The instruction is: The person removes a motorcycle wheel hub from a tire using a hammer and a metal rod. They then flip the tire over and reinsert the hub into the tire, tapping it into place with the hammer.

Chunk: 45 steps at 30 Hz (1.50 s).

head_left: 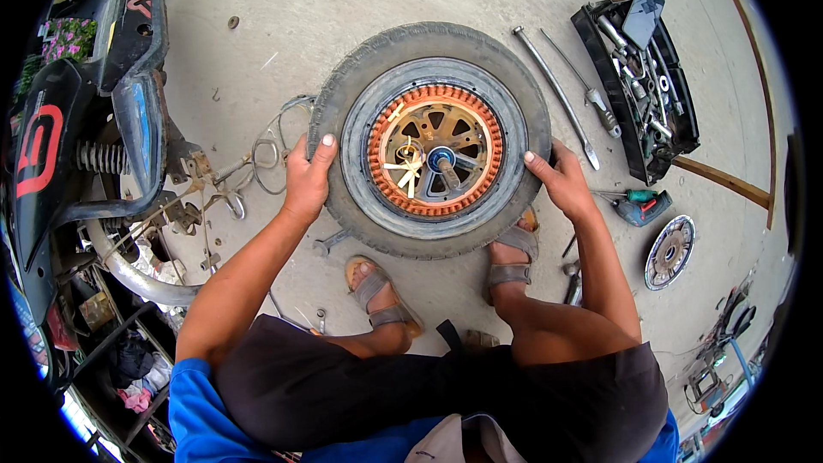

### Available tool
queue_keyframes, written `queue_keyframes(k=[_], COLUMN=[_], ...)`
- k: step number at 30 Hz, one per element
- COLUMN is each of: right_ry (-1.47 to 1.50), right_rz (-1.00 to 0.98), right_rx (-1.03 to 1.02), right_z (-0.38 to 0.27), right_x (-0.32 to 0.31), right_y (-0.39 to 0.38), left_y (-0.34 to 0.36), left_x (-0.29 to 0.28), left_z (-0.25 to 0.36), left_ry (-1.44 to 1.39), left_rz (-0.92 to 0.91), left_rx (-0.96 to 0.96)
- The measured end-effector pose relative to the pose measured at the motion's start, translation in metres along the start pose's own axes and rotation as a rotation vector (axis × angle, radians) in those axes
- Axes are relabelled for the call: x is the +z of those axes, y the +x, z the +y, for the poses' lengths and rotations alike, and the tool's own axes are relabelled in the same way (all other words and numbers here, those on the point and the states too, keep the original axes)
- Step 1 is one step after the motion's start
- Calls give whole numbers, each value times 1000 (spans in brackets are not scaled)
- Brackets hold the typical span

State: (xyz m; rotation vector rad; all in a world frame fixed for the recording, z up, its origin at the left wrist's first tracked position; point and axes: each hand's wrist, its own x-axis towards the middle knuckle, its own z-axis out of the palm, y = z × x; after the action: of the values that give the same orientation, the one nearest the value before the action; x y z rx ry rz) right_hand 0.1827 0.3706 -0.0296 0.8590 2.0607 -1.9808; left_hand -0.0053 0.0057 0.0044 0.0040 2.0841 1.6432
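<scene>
The left hand [306, 176] and the right hand [562, 182] clasp opposite sides of the wheel [433, 133], thumbs on the tyre [429, 37]; the wheel is between them, over the floor [291, 0]. Better to support both sides equally, without knocking the copper coils [375, 146] (they look exposed).

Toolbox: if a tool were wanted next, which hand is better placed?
Probably the right hand: it is nearer the black toolbox, while the left hand is across the tire. Both hands grip the tire.
</scene>
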Motion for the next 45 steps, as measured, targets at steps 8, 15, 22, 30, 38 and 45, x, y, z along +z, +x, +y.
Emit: queue_keyframes(k=[8,15,22,30,38,45], right_ry=[59,258,483,714,952,964], right_rz=[-11,45,53,140,132,110], right_rx=[29,78,123,-41,-286,-177], right_z=[5,15,11,-13,-57,-52], right_x=[2,6,10,8,0,-1], right_y=[0,6,8,13,37,44], left_y=[-3,-8,-16,-11,5,12], left_x=[-2,-5,-2,3,-10,-11], left_z=[-4,-2,12,54,80,82], left_ry=[28,88,-58,-336,-456,-281], left_rz=[12,-30,-62,-85,63,14], left_rx=[37,23,-52,17,148,263])
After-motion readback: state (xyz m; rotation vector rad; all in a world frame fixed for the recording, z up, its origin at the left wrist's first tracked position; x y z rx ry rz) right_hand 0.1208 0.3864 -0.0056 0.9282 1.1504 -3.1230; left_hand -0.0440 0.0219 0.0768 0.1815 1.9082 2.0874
